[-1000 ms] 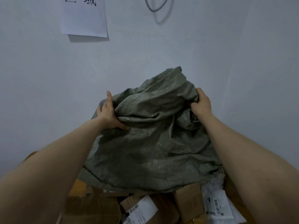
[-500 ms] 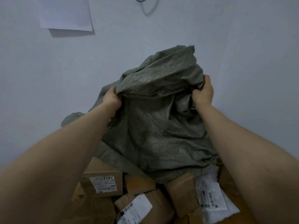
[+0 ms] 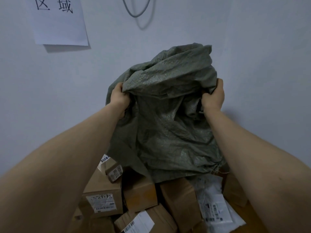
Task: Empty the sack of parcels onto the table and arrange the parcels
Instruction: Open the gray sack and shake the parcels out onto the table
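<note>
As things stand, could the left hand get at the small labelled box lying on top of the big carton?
Probably not yet: the left hand is clenched on the sack. The small box itself lies uncovered below that forearm.

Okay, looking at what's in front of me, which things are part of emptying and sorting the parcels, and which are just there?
Part of the job:
- grey sack, gripped by the left hand and the right hand
- cardboard boxes heaped below it
- white mailer bag

Just there:
- paper sign on the wall
- grey cable loop on the wall
</note>
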{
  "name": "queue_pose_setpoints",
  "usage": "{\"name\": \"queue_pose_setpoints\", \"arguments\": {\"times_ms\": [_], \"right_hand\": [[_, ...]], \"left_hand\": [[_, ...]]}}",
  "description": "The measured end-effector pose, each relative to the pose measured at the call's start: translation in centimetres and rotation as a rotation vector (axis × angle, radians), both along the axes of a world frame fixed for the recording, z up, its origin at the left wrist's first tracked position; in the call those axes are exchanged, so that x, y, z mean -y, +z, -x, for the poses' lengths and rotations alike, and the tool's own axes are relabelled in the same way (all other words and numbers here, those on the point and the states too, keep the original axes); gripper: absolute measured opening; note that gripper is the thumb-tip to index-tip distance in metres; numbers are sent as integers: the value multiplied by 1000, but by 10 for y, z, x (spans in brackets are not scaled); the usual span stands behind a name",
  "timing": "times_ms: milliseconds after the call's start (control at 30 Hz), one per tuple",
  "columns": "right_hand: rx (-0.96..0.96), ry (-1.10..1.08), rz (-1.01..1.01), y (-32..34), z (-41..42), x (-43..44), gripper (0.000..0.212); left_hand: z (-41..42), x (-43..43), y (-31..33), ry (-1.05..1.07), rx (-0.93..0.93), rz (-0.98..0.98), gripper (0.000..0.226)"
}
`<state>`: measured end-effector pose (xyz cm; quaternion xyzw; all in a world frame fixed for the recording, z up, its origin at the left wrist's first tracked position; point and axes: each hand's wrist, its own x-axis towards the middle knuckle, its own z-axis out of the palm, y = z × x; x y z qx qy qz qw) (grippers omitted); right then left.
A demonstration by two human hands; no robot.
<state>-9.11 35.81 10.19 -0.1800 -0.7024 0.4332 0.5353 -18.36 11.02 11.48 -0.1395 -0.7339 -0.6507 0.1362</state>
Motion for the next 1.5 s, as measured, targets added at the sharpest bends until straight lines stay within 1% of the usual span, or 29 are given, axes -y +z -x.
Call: {"name": "queue_pose_setpoints", "arguments": {"times_ms": [233, 400, 633, 767, 833, 900, 933, 967, 1000, 1033, 1100, 1133, 1167, 1200, 1233, 1267, 1300, 1367, 1400, 1467, 1500], "right_hand": [[-45, -35, 4, 7, -5, -9, 40], [-83, -59, 11, 13, -9, -13, 41], [-134, -69, -4, 30, -15, -18, 40], [-213, -70, -48, 53, -19, -21, 33], [-268, -75, -76, 65, -21, -19, 32], [-329, -88, -106, 72, -24, -16, 31], [-349, -96, -120, 73, -25, -15, 32], [-350, -103, -137, 73, -27, -15, 33], [-316, -110, -161, 70, -27, -17, 36], [-229, -115, -185, 66, -27, -20, 39], [40, -101, -208, 54, -26, -27, 38], [152, -86, -209, 46, -25, -28, 35], [218, -72, -202, 38, -25, -28, 34], [244, -59, -186, 31, -25, -25, 34], [250, -50, -164, 25, -26, -21, 34], [252, -43, -145, 22, -25, -17, 35], [257, -35, -134, 21, -25, -13, 36], [264, -17, -130, 20, -25, -8, 38], [255, 0, -129, 22, -25, -6, 38], [215, 61, -137, 25, -26, -2, 39], [196, 115, -143, 28, -28, 0, 41]], "left_hand": [[-9, -10, 10, -35, -10, -23, 28], [-14, -18, 21, -72, -14, -93, 27], [-22, -26, 44, -79, -78, -153, 26], [-34, -29, 58, -69, -132, -208, 24], [-39, -29, 65, -61, -165, -259, 25], [-43, -28, 67, -62, -176, -265, 27], [-43, -27, 66, -73, -171, -242, 30], [-42, -24, 61, -89, -157, -180, 38], [-37, -20, 55, -113, -131, -61, 54], [-31, -15, 47, -136, -71, 116, 76], [-25, -5, 34, -194, 169, 444, 128], [-25, -2, 31, -206, 277, 524, 151], [-27, -1, 29, -204, 306, 549, 168], [-28, -4, 29, -204, 248, 525, 177], [-30, -8, 31, -205, 154, 478, 180], [-34, -13, 34, -226, 66, 404, 178], [-39, -18, 38, -267, 30, 319, 173], [-43, -29, 45, -376, 49, 173, 157], [-42, -33, 47, -405, 43, 183, 155], [-42, -39, 46, -386, 5, 324, 159], [-42, -41, 43, -351, -9, 365, 153]]}}
